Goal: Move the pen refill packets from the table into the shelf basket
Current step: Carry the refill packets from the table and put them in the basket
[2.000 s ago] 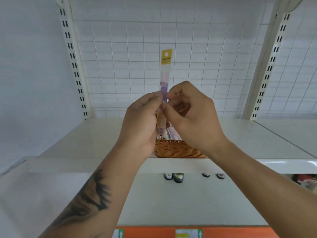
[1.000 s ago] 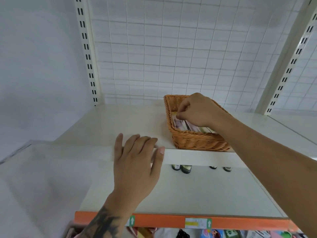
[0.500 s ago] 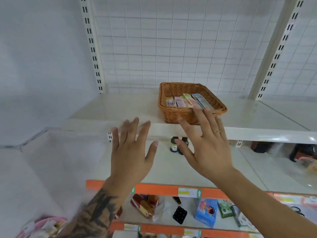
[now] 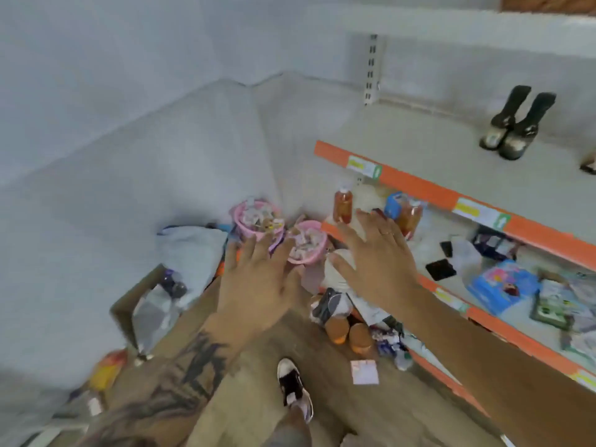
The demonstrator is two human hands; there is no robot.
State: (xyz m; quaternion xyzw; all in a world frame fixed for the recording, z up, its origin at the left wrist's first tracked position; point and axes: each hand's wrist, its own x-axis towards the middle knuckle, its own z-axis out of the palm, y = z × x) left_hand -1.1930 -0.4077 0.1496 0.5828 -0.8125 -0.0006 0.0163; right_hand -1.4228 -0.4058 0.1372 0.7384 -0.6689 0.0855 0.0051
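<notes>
Fingers straight, spread on left hand (image 4: 258, 285) and right hand (image 4: 375, 256), nothing held, above round pink tubs (image 4: 277, 233).

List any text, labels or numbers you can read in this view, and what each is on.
None can be read.
Price tags on the orange shelf strip: yellow and green patches, blurred.
Blue toy box: printing blurred.
White slip on the floor: nothing legible.
Bottles: no label readable.
</notes>
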